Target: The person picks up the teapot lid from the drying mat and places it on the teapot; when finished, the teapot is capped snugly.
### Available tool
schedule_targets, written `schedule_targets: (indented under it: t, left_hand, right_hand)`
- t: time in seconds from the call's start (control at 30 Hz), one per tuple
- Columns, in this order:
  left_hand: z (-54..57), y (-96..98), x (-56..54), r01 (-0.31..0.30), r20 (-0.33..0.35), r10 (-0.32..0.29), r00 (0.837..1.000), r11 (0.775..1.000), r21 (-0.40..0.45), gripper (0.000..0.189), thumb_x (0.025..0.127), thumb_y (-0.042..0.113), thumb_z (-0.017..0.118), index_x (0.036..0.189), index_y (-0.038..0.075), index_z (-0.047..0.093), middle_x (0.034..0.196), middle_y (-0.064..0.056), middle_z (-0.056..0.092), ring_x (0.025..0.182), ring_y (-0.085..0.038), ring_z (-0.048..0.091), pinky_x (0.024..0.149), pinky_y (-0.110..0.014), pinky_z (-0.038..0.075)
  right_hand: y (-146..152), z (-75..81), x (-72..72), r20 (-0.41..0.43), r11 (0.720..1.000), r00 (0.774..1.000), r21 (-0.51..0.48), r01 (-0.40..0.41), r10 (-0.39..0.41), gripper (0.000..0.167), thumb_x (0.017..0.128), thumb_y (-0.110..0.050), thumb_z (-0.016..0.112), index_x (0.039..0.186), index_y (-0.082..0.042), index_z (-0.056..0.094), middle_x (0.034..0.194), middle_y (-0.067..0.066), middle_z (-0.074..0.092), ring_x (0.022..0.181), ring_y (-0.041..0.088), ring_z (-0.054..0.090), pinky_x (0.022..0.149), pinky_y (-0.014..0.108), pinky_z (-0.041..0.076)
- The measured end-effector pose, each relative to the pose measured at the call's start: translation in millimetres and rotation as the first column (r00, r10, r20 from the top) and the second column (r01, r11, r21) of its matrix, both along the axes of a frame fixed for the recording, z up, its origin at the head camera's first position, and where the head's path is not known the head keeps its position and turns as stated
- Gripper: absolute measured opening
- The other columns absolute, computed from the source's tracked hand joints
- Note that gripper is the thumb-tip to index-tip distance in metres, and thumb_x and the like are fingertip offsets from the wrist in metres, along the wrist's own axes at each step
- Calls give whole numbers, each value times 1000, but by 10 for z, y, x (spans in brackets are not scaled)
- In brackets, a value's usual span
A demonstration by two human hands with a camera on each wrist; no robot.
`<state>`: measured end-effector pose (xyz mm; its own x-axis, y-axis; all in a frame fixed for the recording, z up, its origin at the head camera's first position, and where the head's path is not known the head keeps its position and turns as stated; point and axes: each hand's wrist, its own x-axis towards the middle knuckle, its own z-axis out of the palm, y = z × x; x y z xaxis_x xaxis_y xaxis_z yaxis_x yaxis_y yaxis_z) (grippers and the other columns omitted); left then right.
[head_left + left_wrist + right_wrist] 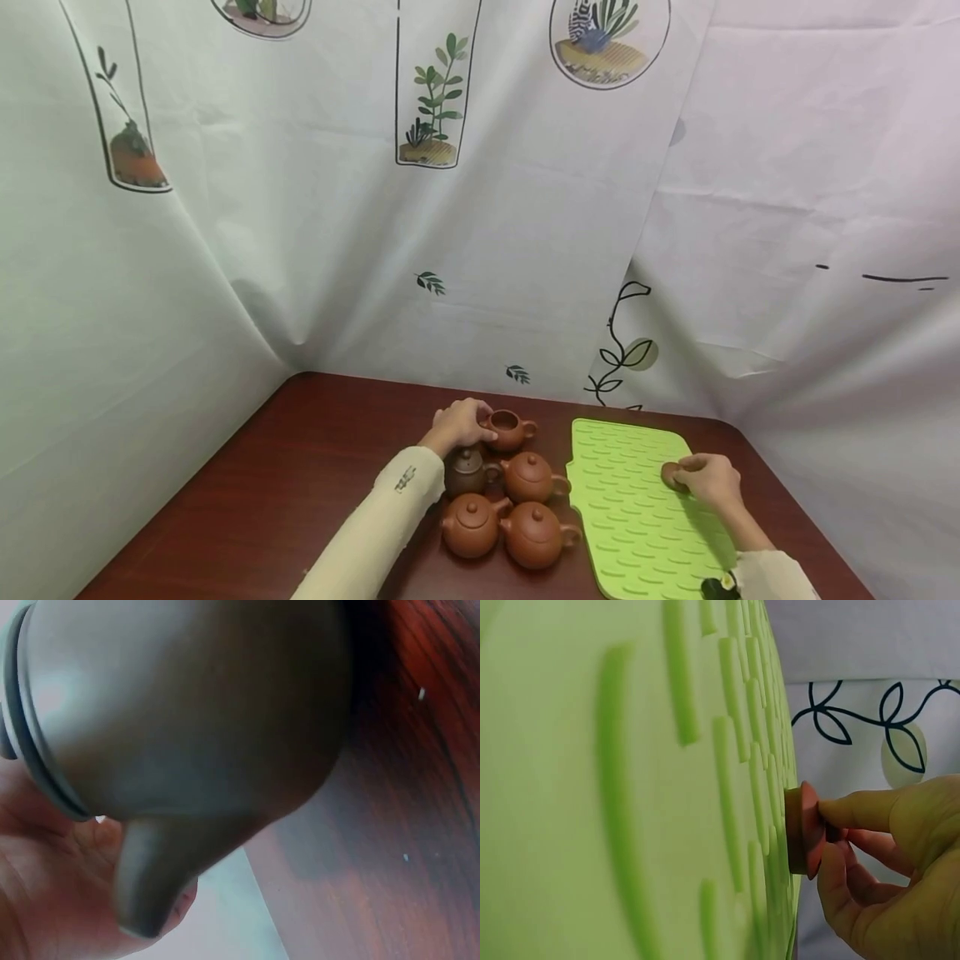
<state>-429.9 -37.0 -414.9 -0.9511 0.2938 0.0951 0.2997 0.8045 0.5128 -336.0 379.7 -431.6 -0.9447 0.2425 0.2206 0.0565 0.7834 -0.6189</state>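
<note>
My left hand [459, 423] is at the spout side of a lidless reddish-brown teapot [507, 433] at the back of the group, thumb and fingers around the spout. In the left wrist view a dark brown teapot [202, 697] fills most of the picture, hiding part of the left palm [52, 885] and what it grips. Over on the green mat [626, 500], my right hand [712, 482] pinches a small reddish-brown teapot lid [673, 477] by its knob. The right wrist view shows that lid [804, 831] with its underside against the mat.
Three lidded reddish-brown teapots, one at the middle right [531, 477], one front left [471, 525] and one front right [536, 535], stand close together beside the dark one. All sit on a dark red wooden table [247, 475]. A white printed cloth [510, 233] hangs behind.
</note>
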Motion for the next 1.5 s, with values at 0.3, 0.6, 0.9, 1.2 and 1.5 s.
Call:
schedule_targets:
  t: [0.3, 0.6, 0.9, 1.2, 1.5]
  left_hand:
    - [28, 105, 26, -83, -42, 80, 996, 992, -94, 47, 79, 44, 83, 117, 20, 69, 106, 3, 68, 96, -20, 62, 87, -45, 38]
    - [-32, 135, 12, -120, -53, 115, 992, 987, -105, 49, 78, 46, 83, 118, 22, 69, 110, 1, 68, 99, -23, 62, 88, -45, 40]
    - [-70, 117, 14, -116, -54, 112, 992, 991, -62, 46, 78, 43, 84, 116, 21, 69, 108, 0, 68, 101, -24, 62, 89, -48, 40]
    - [-68, 135, 1, -123, -49, 120, 992, 991, -54, 46, 78, 43, 84, 116, 21, 69, 110, 1, 68, 103, -24, 62, 92, -48, 40]
    - [-47, 129, -3, -133, -44, 130, 991, 989, -70, 47, 78, 44, 83, 117, 21, 68, 112, 0, 68, 104, -25, 62, 93, -48, 39]
  right_hand:
    - [-23, 5, 10, 10, 1000, 1000, -27, 17, -16, 26, 86, -13, 73, 101, 8, 72, 100, 24, 71, 104, 51, 56, 82, 57, 46]
    - [-69, -8, 19, -13, 999, 1000, -36, 11, -12, 25, 87, -12, 71, 102, 8, 73, 96, 21, 72, 103, 49, 57, 85, 58, 44]
    - [-186, 12, 8, -50, 999, 999, -46, -6, 4, 22, 87, -10, 71, 100, 7, 74, 92, 19, 72, 88, 38, 64, 64, 39, 50]
    - [-416, 112, -55, -57, 998, 998, -66, 3, -7, 23, 85, -14, 76, 98, 4, 75, 95, 19, 73, 91, 39, 64, 63, 36, 50]
    - [-701, 138, -171, -101, 995, 995, -95, -36, 26, 21, 84, -14, 77, 95, 3, 76, 99, 21, 72, 104, 45, 60, 71, 44, 52]
